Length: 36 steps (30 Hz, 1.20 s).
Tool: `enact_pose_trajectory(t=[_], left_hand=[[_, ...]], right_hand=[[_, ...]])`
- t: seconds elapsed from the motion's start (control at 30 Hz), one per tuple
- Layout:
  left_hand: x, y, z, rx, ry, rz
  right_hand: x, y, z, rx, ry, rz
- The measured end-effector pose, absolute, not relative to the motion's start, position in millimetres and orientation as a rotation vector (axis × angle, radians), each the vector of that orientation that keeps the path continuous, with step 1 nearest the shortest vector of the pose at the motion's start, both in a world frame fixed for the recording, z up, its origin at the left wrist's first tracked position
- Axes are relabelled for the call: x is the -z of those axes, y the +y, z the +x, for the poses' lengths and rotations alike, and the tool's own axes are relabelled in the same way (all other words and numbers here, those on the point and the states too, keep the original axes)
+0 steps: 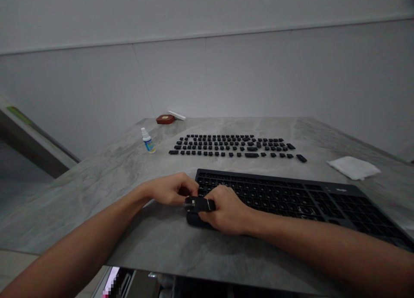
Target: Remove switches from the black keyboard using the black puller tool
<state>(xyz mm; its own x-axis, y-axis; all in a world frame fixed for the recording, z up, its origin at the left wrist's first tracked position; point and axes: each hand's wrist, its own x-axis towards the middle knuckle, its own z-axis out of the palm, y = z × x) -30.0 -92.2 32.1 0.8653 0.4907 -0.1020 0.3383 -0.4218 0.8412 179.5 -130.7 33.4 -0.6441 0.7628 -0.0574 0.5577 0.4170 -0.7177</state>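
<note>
A black keyboard (274, 199) stripped of its keycaps lies across the table in front of me. My right hand (226, 209) is closed around a small black tool (203, 204) with a metallic bit at its left end, held over the keyboard's left front corner. I cannot make out the tool's exact kind. Close against that metal end, my left hand (171, 188) has its thumb and fingers pinched together at the keyboard's left edge. Whatever sits between those fingertips is hidden. Behind the keyboard, loose black keycaps (223, 145) are laid out in rows.
A small white spray bottle (148, 142) with a blue and yellow label stands at the left. Farther back are a reddish-brown box (164, 119) and a flat white object (177, 115). A folded white cloth or tissue (354, 167) lies at the right. The grey marble-patterned table (97, 181) meets a wall.
</note>
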Motion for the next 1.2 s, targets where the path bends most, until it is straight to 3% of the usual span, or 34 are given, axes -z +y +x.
enact_pose_trajectory(t=[0.57, 0.83, 1.2], left_hand=[[-35, -93, -26, -0.168, 0.658, 2.109], [-33, -89, -31, -0.152, 0.599, 2.091], [-31, -91, -32, -0.176, 0.682, 2.070]], right_hand=[[-26, -123, 183, -1.136, -2.372, -1.032], [-13, -125, 186, -0.895, -2.506, -0.642], [-26, -128, 183, -1.003, -2.409, -0.964]])
